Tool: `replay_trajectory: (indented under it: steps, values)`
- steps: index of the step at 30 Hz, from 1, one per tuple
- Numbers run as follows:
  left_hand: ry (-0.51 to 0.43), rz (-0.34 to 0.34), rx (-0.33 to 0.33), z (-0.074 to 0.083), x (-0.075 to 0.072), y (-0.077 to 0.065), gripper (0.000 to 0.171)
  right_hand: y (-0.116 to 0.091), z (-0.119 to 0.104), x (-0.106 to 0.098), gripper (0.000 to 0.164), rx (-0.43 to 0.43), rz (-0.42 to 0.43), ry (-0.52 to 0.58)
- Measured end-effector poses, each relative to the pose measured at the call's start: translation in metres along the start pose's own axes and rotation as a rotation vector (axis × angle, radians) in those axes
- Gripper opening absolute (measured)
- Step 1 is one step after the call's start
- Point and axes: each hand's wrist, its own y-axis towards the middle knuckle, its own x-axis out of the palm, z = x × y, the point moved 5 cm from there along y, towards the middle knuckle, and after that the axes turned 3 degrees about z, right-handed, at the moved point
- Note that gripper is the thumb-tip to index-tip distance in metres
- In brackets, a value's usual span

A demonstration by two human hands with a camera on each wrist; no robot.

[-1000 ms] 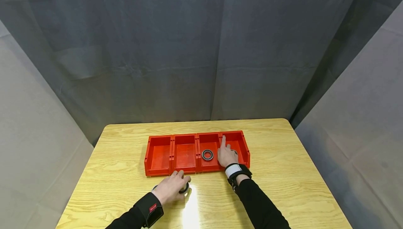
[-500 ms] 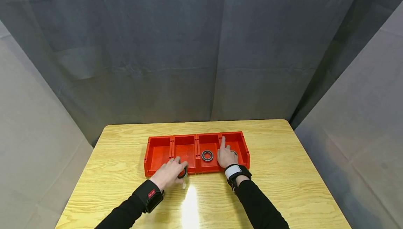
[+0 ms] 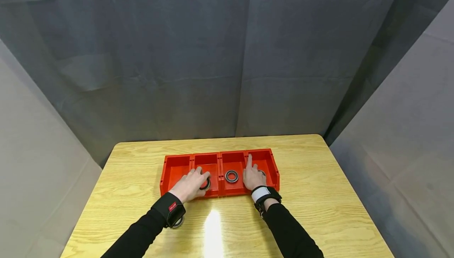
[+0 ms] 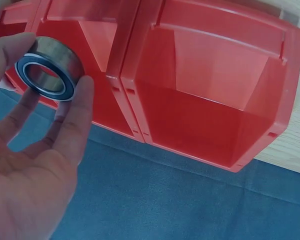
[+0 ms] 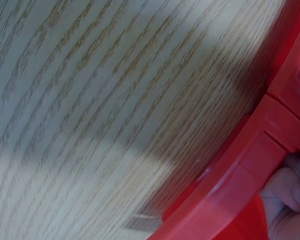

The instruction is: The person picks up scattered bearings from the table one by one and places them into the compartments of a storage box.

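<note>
My left hand [image 3: 189,186] pinches a ball bearing [image 4: 49,69] between thumb and fingertips. In the head view it is over the second red bin [image 3: 209,161] from the left, with the bearing [image 3: 205,184] partly hidden under the fingers. My right hand [image 3: 253,176] grips the divider [image 3: 246,158] between the third and fourth bins, index finger stretched along it. In the right wrist view its curled fingers [image 5: 290,192] show inside a bin's front rim [image 5: 240,175]. A bearing [image 3: 231,176] lies flat in the third bin; another [image 3: 261,172] shows partly in the fourth.
The joined red bins stand in a row on a light wood table [image 3: 301,210]. Another bearing [image 3: 178,222] lies on the table, partly covered by my left wrist strap. The leftmost bin [image 3: 175,170] is beside my left hand. Grey cloth [image 3: 177,53] hangs behind the table.
My left hand has moved forward with the bearing, from the table in front of the bins to over the second bin. The right hand stays on the divider.
</note>
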Motion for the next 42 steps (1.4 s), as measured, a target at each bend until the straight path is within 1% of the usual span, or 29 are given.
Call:
replay_trajectory:
  steps: [7,13,18,25,31,37,42]
  values:
    - [-0.019,-0.010,-0.018,-0.002,0.001,0.010,0.047,0.000,0.000,0.001,0.070,0.004,0.009,-0.003]
    - [-0.038,0.005,-0.029,-0.005,0.001,0.017,0.050,0.003,0.003,0.004,0.071,0.012,0.007,0.002]
    - [-0.041,0.017,-0.044,-0.009,0.006,0.024,0.051,0.003,0.003,0.004,0.071,0.006,0.020,0.001]
    - [-0.008,0.034,-0.057,-0.011,0.014,0.037,0.047,0.001,0.003,0.005,0.070,0.004,0.023,0.003]
    - [0.006,0.034,-0.092,-0.012,0.018,0.043,0.043,0.001,0.003,0.004,0.071,0.004,0.025,0.011]
    - [0.022,0.012,-0.136,-0.014,0.025,0.049,0.044,0.000,0.004,0.003,0.071,0.001,0.022,0.013]
    - [0.057,-0.007,-0.153,-0.013,0.033,0.052,0.044,0.001,0.003,0.003,0.071,-0.001,0.021,0.014]
